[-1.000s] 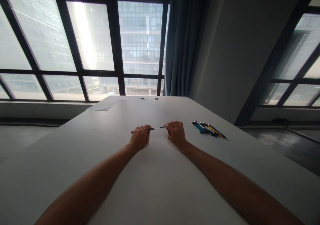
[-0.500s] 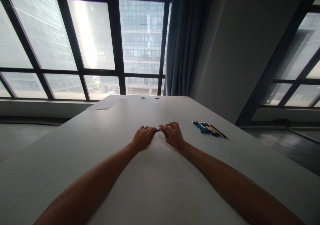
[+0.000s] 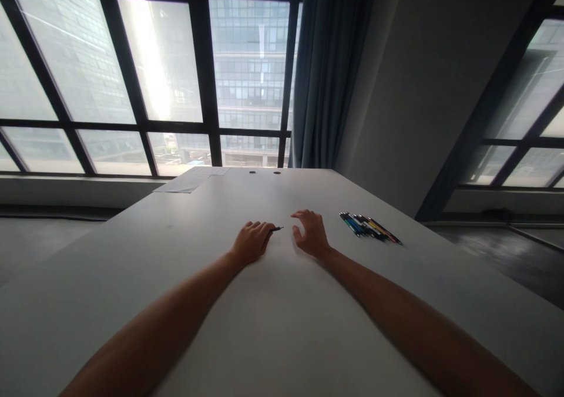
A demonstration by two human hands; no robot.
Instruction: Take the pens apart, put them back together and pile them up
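My left hand (image 3: 252, 240) is closed around a dark pen (image 3: 276, 229), whose thin tip sticks out to the right past the fingers. The rest of the pen is hidden in the hand. To the right of that tip, my right hand (image 3: 311, 233) is open, its thumb and fingers apart with nothing between them. A gap separates it from the pen. Farther right, a row of several pens (image 3: 370, 228) in green, blue, yellow, red and black lies side by side on the white table (image 3: 273, 315).
White paper sheets (image 3: 185, 180) lie at the table's far left corner. Two dark round grommets (image 3: 277, 172) sit near the far edge. Beyond the table stand large windows and a blue curtain (image 3: 319, 80), with a grey wall to the right.
My right hand has let go of the pen's end and moved slightly right, its fingers opening. The pen's thin tip now shows. My left hand stays in place.
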